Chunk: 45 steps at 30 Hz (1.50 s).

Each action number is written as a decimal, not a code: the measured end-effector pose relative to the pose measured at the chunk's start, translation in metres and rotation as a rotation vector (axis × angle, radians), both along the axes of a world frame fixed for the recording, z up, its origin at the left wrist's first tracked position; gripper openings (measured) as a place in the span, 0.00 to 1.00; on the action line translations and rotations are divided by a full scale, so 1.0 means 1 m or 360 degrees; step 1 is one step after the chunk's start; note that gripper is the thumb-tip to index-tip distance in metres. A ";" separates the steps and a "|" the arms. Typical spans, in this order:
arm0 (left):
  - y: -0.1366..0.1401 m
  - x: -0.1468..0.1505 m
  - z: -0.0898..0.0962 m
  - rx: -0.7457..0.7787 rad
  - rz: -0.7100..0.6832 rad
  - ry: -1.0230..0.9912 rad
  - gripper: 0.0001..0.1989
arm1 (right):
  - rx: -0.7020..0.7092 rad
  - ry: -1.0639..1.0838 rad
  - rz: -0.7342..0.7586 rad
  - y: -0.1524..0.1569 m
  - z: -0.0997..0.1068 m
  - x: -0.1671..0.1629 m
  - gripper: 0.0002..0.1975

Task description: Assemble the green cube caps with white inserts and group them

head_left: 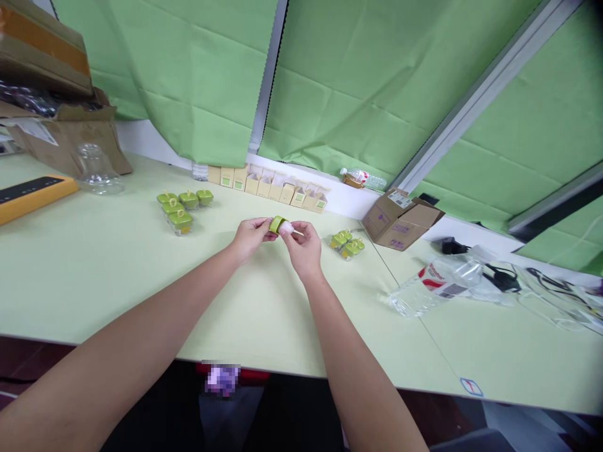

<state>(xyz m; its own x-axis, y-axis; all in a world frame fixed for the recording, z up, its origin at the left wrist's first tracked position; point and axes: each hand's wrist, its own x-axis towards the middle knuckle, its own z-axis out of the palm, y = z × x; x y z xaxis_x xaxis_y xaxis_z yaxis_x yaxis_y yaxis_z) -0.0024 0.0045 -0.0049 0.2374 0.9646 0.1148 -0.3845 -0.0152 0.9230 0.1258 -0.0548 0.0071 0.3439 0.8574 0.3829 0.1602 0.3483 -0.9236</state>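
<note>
Above the middle of the table, my left hand (253, 238) pinches a small green lid (277, 224), tilted so that its open side faces right. My right hand (304, 248) holds a small whitish piece (286, 228) close against the lid; its exact kind is too small to make out. Left of my hands stand several small clear containers with green lids (181, 220) and pale loops on top. A second group of green-lidded containers (348, 243), with yellow showing inside, sits to the right of my right hand.
Small open cardboard boxes (277, 188) line the table's back edge. A brown carton (400, 220), a large clear plastic bottle (433, 282) and cables (560, 295) occupy the right side. At left are a yellow-black power strip (35, 194), a clear bottle (98, 169) and a large carton (66, 138).
</note>
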 end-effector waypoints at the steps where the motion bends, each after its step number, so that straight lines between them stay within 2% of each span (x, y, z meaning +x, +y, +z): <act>1: 0.000 0.000 0.000 0.0005 -0.0003 -0.0004 0.20 | -0.0003 0.0018 0.0001 0.000 0.000 0.000 0.19; 10: 0.002 -0.001 -0.001 0.0009 -0.0033 -0.0052 0.21 | 0.0003 0.0171 0.0085 0.000 0.004 0.004 0.21; 18: 0.004 0.001 -0.001 0.0151 0.0023 -0.0120 0.20 | 0.0159 0.0159 0.0088 -0.001 0.005 -0.001 0.19; 28: 0.002 0.001 0.000 0.0277 0.0113 -0.0090 0.21 | 0.0166 0.0095 0.0104 -0.005 0.008 -0.003 0.19; 35: -0.002 0.002 0.001 0.0219 0.0088 -0.0106 0.21 | 0.0150 -0.0190 -0.0056 -0.008 0.003 -0.006 0.18; 41: -0.003 0.003 0.003 0.0148 0.0079 -0.0173 0.20 | 0.0406 -0.0559 -0.0161 -0.012 0.005 -0.009 0.14; 45: -0.002 0.002 0.002 0.0109 0.0064 -0.0173 0.19 | 0.0423 -0.0756 -0.0115 -0.011 0.006 -0.005 0.17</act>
